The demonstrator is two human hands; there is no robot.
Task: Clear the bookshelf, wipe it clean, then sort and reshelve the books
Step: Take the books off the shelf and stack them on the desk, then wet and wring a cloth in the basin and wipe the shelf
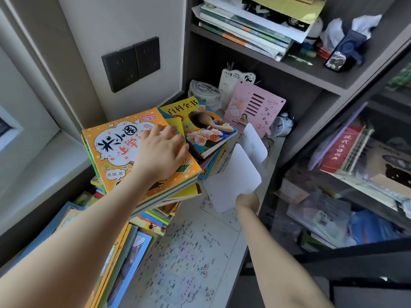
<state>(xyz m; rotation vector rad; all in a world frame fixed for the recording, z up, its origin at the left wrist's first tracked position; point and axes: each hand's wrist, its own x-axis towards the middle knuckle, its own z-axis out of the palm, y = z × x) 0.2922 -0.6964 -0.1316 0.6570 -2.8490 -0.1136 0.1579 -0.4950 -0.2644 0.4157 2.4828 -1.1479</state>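
– On top of the tilted pile of books (160,194), where did we have our left hand (160,152)?

– We had it laid palm down on the orange book (120,150), the top one of the pile. The fingers were spread and fairly straight, and the fingertips reached a thin yellow booklet (176,126). It clasped nothing that we could see.

– And our right hand (246,201)?

– Lower and to the right, well apart from the left. It gripped the bottom edge of the white panels (235,174), which hid most of its fingers. The panels had rounded corners, and we could not tell whether they were one bent piece or two.

– Where were the books?

– The pile stood on the surface (241,245) close to the wall. An encyclopedia (206,127) with flowers on its cover lay askew at the pile's far end, just beside the yellow booklet. More books (124,252) lay flat at the near left, next to a map (189,252) spread over the surface.

– What did we see beyond that?

– Inside the lower bay of the bookshelf (278,65) a pink board (255,110) leaned upright. A round tub (204,90) sat to its left and a small alarm clock (283,125) to its right. The shelf above carried a slanting stack of books (244,25) and some small clutter. Two dark wall sockets (131,65) sat left of the bookshelf. At the right, behind a glass door (333,196), lay a red dictionary (340,147).
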